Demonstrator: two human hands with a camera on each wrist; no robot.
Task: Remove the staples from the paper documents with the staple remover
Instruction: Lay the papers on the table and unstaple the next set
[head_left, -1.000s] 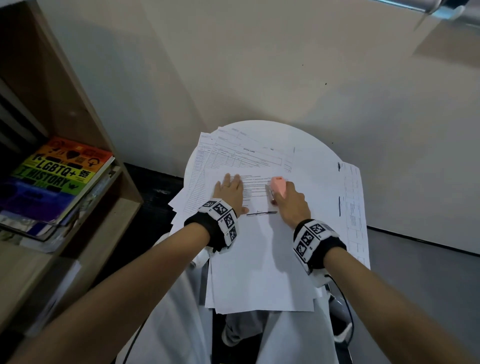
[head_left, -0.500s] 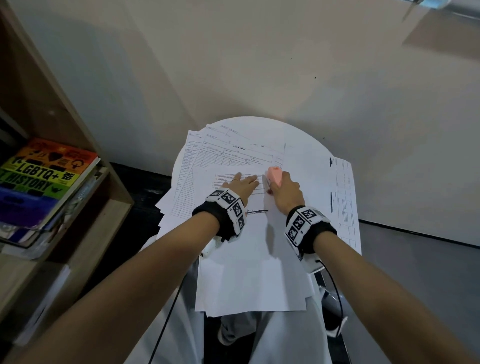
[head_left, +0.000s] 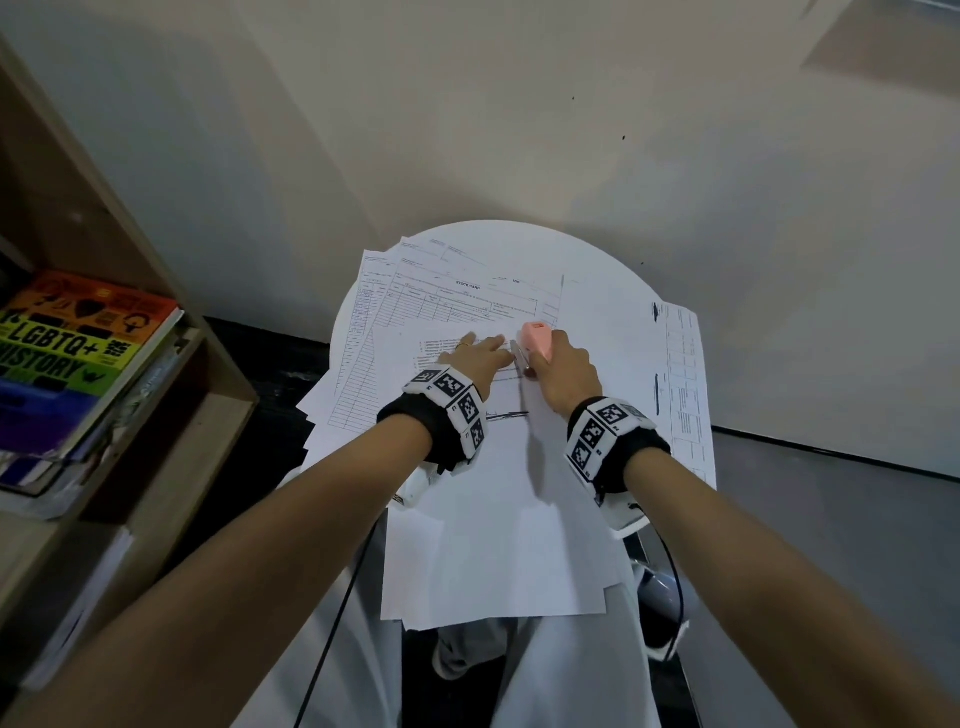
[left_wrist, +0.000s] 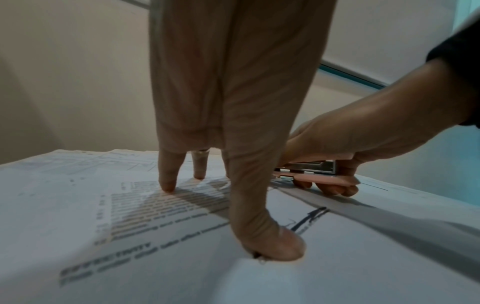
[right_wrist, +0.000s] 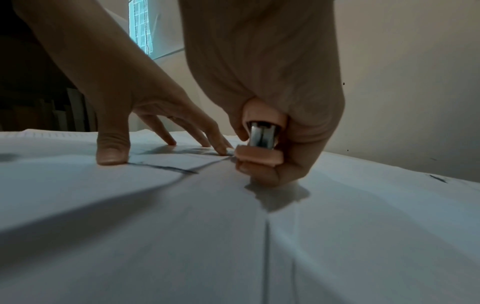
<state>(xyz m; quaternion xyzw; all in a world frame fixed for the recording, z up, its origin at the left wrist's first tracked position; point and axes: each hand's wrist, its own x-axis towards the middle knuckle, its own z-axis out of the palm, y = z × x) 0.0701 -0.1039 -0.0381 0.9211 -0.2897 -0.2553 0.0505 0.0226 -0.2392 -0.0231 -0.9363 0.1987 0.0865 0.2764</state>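
Staple remover, pink, sits low on the paper documents in the right hand's curled grip; the left hand presses flat-fingered beside it.

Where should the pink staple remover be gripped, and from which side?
Around its pink body, from the right and above, as the right hand grips it now. The staple remover lies low over the papers with its metal nose toward the left hand, so that end must stay free.
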